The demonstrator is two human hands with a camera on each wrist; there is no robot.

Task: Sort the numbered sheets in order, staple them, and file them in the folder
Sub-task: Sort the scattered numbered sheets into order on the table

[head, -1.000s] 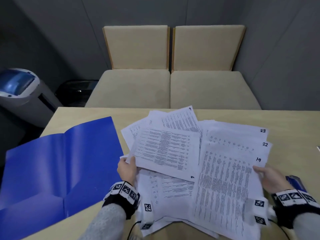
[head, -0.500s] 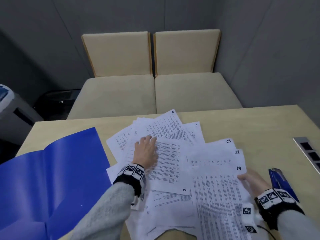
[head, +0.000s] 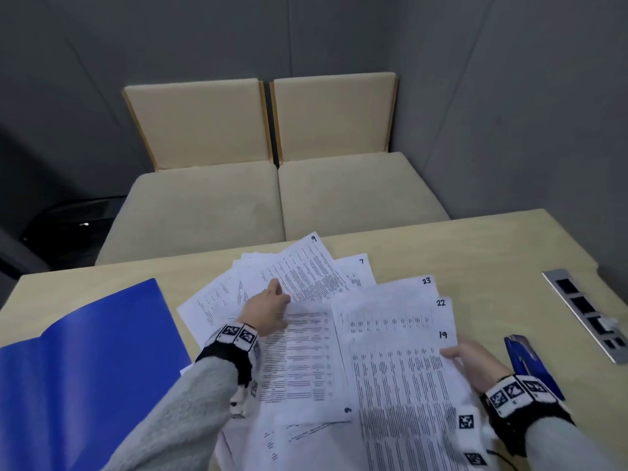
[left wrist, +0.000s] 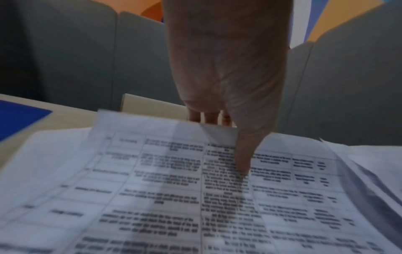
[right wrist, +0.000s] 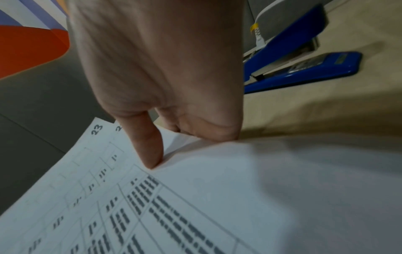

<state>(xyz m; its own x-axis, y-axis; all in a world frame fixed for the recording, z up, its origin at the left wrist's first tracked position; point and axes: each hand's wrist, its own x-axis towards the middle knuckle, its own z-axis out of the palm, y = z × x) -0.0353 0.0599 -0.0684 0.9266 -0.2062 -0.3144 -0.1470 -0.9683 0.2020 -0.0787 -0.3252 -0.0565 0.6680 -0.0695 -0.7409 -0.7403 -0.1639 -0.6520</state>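
Sheets: the numbered sheets lie fanned over the middle of the table, corners staggered so the handwritten 9, 7, 23, 22 and 19 show at once; that spread probably serves reading the numbers while sorting.
Left hand: the left hand, centre of the head view, holds a table-printed sheet by its far edge, thumb on top and fingers behind it in the left wrist view, seemingly to draw it out of the pile.
Right hand: the right hand, lower right, pinches the right edge of the sheet marked 19, thumb on top and fingers curled under, likely to keep the high-numbered group together.
Folder: the blue folder lies open at lower left, apart from the sheets, ready for filing.
Stapler: the blue stapler sits just beside the right wrist, untouched.
Progress: sorting seems under way; nothing looks stapled or filed.
Change: half a second ago the left hand lay flat, lower on the sheets; it has since reached up toward the sheet marked 9. The right hand has kept its grip. The camera has swung leftward, showing more of the socket strip.
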